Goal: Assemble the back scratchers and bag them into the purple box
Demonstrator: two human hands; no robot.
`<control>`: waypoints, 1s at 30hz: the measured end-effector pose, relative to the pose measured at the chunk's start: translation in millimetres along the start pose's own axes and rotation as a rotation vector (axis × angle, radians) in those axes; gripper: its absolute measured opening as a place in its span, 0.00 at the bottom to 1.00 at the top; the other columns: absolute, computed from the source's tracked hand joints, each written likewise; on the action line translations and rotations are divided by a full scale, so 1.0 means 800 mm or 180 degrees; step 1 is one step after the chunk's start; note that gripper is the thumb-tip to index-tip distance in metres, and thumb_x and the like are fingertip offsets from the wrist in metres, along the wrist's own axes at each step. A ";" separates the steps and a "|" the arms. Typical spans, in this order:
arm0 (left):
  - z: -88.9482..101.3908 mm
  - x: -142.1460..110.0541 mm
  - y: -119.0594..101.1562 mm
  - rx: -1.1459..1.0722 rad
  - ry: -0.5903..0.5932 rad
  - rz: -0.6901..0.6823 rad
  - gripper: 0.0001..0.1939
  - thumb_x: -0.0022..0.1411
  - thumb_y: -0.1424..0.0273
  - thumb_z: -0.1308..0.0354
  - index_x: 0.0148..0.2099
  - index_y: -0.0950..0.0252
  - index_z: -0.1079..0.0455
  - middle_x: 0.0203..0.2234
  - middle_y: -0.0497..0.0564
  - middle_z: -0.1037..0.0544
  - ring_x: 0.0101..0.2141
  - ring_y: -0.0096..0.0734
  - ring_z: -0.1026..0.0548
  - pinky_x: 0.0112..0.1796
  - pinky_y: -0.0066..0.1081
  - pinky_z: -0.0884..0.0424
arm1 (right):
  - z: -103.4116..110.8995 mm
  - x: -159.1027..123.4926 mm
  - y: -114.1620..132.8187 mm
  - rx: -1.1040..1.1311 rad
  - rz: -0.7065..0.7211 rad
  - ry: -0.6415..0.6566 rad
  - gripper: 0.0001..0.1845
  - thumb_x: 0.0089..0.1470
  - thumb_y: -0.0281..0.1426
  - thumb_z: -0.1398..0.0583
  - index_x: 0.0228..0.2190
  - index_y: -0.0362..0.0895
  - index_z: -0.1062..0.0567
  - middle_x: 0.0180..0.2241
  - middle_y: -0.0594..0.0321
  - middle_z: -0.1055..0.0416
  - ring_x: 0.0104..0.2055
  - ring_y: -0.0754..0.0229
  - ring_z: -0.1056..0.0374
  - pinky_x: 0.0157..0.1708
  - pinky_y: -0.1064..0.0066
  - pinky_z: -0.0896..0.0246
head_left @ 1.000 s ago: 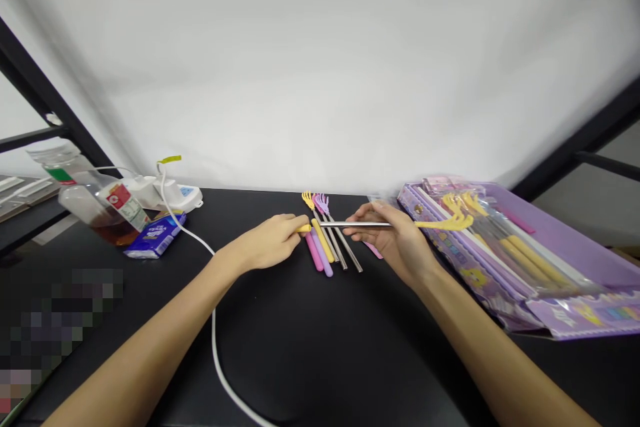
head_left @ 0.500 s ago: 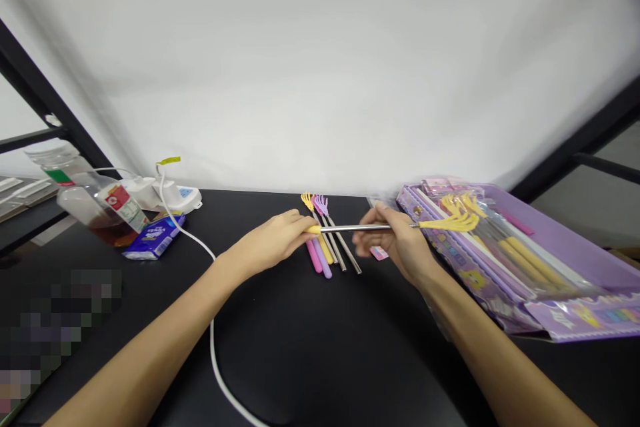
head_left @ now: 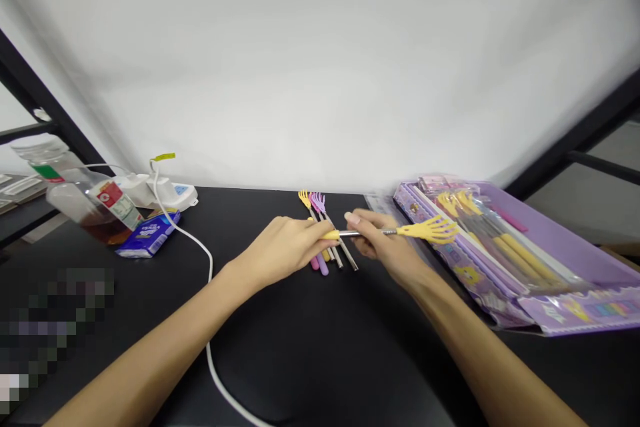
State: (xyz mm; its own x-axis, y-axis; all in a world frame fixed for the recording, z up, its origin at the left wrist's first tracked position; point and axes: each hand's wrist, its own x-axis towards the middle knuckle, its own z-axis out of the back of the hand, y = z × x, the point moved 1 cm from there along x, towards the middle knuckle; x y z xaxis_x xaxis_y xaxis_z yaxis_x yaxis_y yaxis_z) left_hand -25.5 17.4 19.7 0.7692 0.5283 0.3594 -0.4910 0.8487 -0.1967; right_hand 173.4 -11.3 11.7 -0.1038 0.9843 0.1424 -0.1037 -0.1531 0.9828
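Observation:
A back scratcher with a yellow claw head, a metal rod and a yellow handle lies level across both hands. My left hand is closed around its yellow handle, covering most of it. My right hand grips the metal rod with the thumb on top, and the claw sticks out to the right of it. Behind the hands, on the black table, are several more back scratchers: a yellow claw, a purple claw and bare metal rods show. Their pink and purple handles are partly hidden by my left hand.
At right stands a purple display box holding packaged yellow back scratchers. A bottle of brown liquid, a blue tissue pack and a white power strip are at left. A white cable runs across the black table.
My right hand has moved left along the rod, closer to my left hand. The claw has come left too, and less rod shows between the hands.

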 end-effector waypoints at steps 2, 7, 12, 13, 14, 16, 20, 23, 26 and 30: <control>0.003 -0.002 0.013 0.0172 -0.0145 0.0143 0.15 0.76 0.61 0.55 0.49 0.62 0.30 0.33 0.49 0.20 0.31 0.32 0.22 0.30 0.28 0.35 | 0.018 0.005 0.002 0.0515 0.0071 -0.0444 0.21 0.50 0.46 0.31 0.23 0.46 0.32 0.13 0.76 0.46 0.14 0.71 0.54 0.15 0.74 0.62; 0.006 -0.008 0.044 0.0432 -0.0481 0.0057 0.16 0.76 0.63 0.55 0.51 0.65 0.30 0.33 0.51 0.22 0.30 0.31 0.24 0.31 0.28 0.35 | 0.061 0.012 0.000 0.0266 0.0155 -0.0774 0.20 0.41 0.42 0.25 0.28 0.40 0.21 0.23 0.60 0.24 0.20 0.65 0.32 0.20 0.74 0.37; -0.001 -0.008 0.040 0.0718 -0.0497 -0.0260 0.17 0.76 0.67 0.57 0.48 0.67 0.28 0.26 0.50 0.25 0.24 0.29 0.28 0.27 0.29 0.38 | 0.054 0.006 0.001 -0.0443 0.0267 -0.0230 0.19 0.48 0.44 0.29 0.29 0.39 0.20 0.24 0.57 0.23 0.23 0.60 0.27 0.24 0.70 0.30; -0.001 -0.008 0.037 0.0659 -0.0484 -0.0288 0.17 0.76 0.67 0.57 0.48 0.68 0.28 0.27 0.50 0.25 0.24 0.29 0.28 0.27 0.29 0.37 | 0.050 0.004 0.003 -0.0517 0.0347 -0.0189 0.19 0.49 0.44 0.30 0.29 0.40 0.20 0.24 0.58 0.23 0.23 0.61 0.27 0.23 0.71 0.31; -0.001 -0.008 0.035 0.0574 -0.0469 -0.0294 0.17 0.76 0.67 0.57 0.47 0.68 0.28 0.27 0.50 0.25 0.24 0.29 0.28 0.27 0.29 0.37 | 0.045 0.002 0.005 -0.0581 0.0427 -0.0171 0.18 0.50 0.44 0.30 0.30 0.40 0.20 0.23 0.59 0.23 0.23 0.61 0.27 0.23 0.72 0.32; -0.001 -0.007 0.031 0.0387 -0.0427 -0.0262 0.17 0.76 0.67 0.57 0.46 0.68 0.27 0.29 0.51 0.23 0.26 0.30 0.26 0.29 0.29 0.35 | 0.038 -0.001 0.008 -0.0690 0.0580 -0.0171 0.16 0.52 0.43 0.31 0.30 0.41 0.20 0.23 0.60 0.24 0.23 0.61 0.27 0.23 0.73 0.32; -0.003 -0.003 0.021 0.0357 -0.0294 -0.0087 0.16 0.75 0.64 0.55 0.44 0.66 0.27 0.30 0.50 0.22 0.28 0.32 0.24 0.30 0.29 0.35 | 0.021 -0.004 0.011 -0.0786 0.0665 -0.0127 0.14 0.53 0.42 0.32 0.31 0.42 0.20 0.24 0.62 0.24 0.24 0.61 0.27 0.25 0.72 0.30; -0.008 0.001 0.013 0.0593 -0.0278 -0.0017 0.16 0.75 0.62 0.55 0.47 0.64 0.28 0.30 0.49 0.20 0.27 0.32 0.23 0.27 0.29 0.38 | 0.008 -0.003 0.009 -0.0576 0.0558 0.0020 0.14 0.54 0.42 0.32 0.31 0.42 0.21 0.24 0.63 0.25 0.25 0.62 0.27 0.27 0.71 0.30; -0.006 0.000 0.022 0.0721 -0.0409 0.0091 0.17 0.76 0.62 0.55 0.47 0.64 0.27 0.32 0.50 0.19 0.29 0.32 0.22 0.28 0.29 0.37 | 0.021 0.005 0.004 -0.0089 0.0388 -0.0206 0.16 0.50 0.42 0.30 0.30 0.42 0.21 0.24 0.63 0.26 0.22 0.64 0.30 0.24 0.73 0.32; 0.005 -0.006 0.057 0.0789 -0.0628 0.0461 0.15 0.73 0.61 0.49 0.42 0.64 0.25 0.31 0.50 0.19 0.31 0.34 0.21 0.32 0.30 0.33 | 0.076 0.018 -0.001 0.1083 0.0367 -0.1640 0.20 0.32 0.36 0.22 0.22 0.43 0.24 0.20 0.68 0.31 0.20 0.70 0.38 0.16 0.79 0.43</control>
State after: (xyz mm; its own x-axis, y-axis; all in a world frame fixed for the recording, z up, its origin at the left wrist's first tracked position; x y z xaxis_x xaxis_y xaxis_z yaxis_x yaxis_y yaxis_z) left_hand -53.2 53.1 12.4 0.6024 0.6072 0.5180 -0.6922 0.7206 -0.0397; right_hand 232.5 8.4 19.9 0.4035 0.8918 0.2049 0.2093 -0.3079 0.9281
